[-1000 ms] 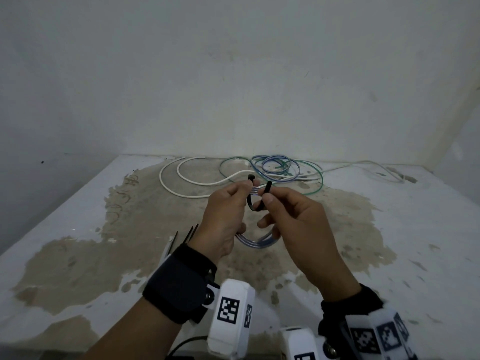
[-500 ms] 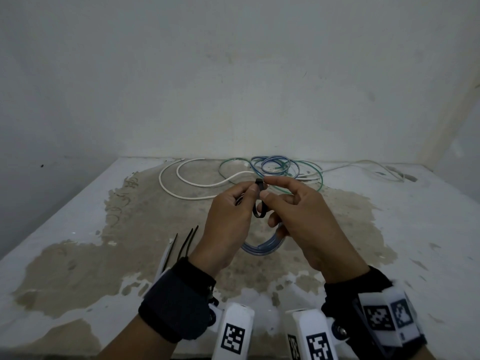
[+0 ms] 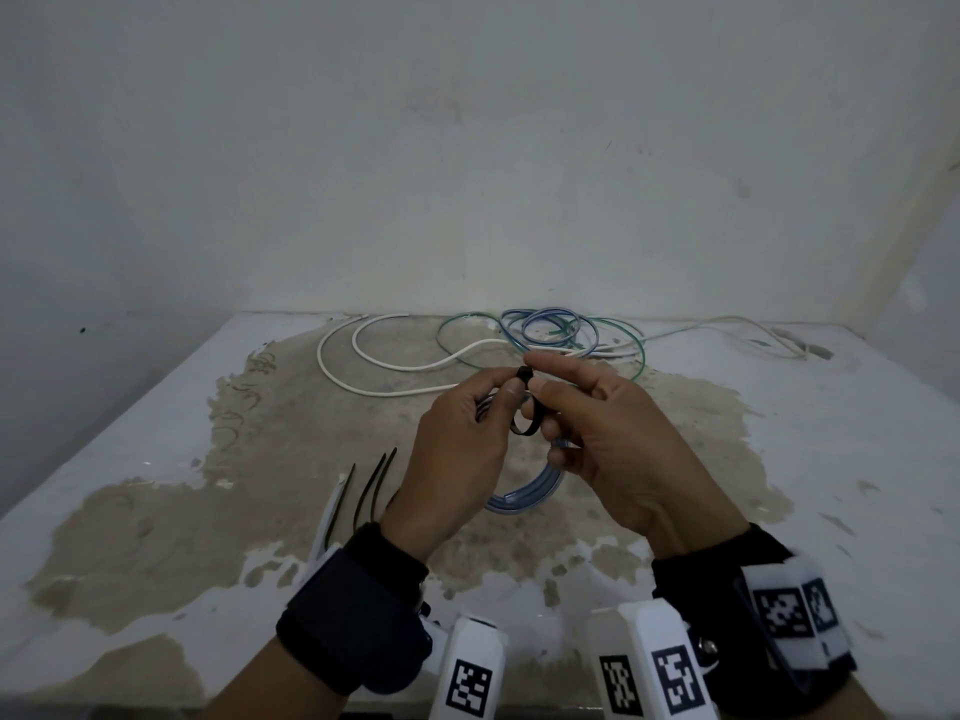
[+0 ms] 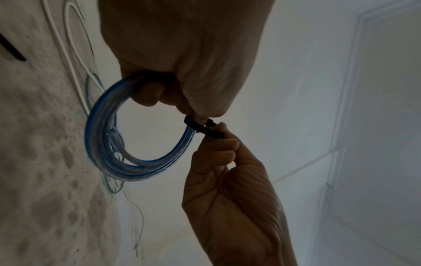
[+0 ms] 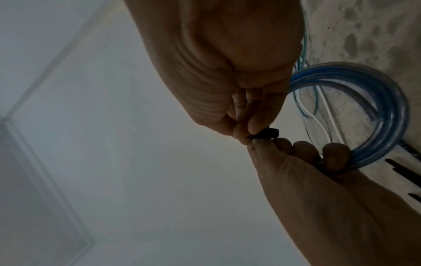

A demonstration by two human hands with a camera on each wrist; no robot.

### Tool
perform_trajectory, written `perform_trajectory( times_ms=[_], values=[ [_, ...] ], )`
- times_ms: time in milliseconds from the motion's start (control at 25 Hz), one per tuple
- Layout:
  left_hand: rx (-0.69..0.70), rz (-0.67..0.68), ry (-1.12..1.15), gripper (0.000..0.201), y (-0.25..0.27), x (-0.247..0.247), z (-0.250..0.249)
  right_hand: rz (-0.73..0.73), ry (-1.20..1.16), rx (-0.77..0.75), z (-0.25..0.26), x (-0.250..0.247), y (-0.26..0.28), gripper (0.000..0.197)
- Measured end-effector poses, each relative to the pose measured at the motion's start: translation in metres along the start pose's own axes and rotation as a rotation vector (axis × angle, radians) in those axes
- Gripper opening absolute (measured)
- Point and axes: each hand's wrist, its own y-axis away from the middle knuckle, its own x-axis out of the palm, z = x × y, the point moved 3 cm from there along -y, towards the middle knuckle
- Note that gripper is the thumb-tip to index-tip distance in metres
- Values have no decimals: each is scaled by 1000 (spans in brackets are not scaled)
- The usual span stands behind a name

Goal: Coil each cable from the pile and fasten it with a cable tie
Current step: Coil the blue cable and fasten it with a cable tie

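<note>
Left hand grips one coiled blue cable above the counter; right hand pinches one black cable tie looped round it. Behind the coil, a pile of loose cables; left of it, three spare ties.

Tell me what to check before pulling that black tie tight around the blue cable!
1. Blue coil gathered in loops, held by left hand: ok.
2. Black tie looped round the coil: ok.
3. Right hand pinching the tie: ok.
4. Tie's tail threaded through its head: cannot tell, fingers hide it.
5. Spare ties on the table for later: ok.
6. Other cables kept out of the loop: ok.
</note>
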Motion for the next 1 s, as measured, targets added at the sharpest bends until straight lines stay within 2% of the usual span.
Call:
perform_trajectory(
  times_ms=[200, 320, 440, 640, 800, 1000],
  values=[
    [63, 4, -105, 24, 5, 3, -3, -74, -51, 47, -6, -1, -4, 18],
    [0, 27, -32, 25, 6, 3, 3, -102, 134, 62, -7, -3, -4, 14],
    [-43, 63, -49, 25, 5, 2, 7, -136, 322, 91, -6, -9, -6, 19],
    [-85, 130, -50, 24, 5, 0, 3, -121, 232, 162, -5, -13, -9, 10],
    [-181, 115, 60, 22, 5, -1, -1, -163, 156, 198, -4, -15, -8, 9],
    [-284, 101, 200, 23, 2, -3, -1, -168, 319, 118, 2, -14, -8, 12]
  ],
)
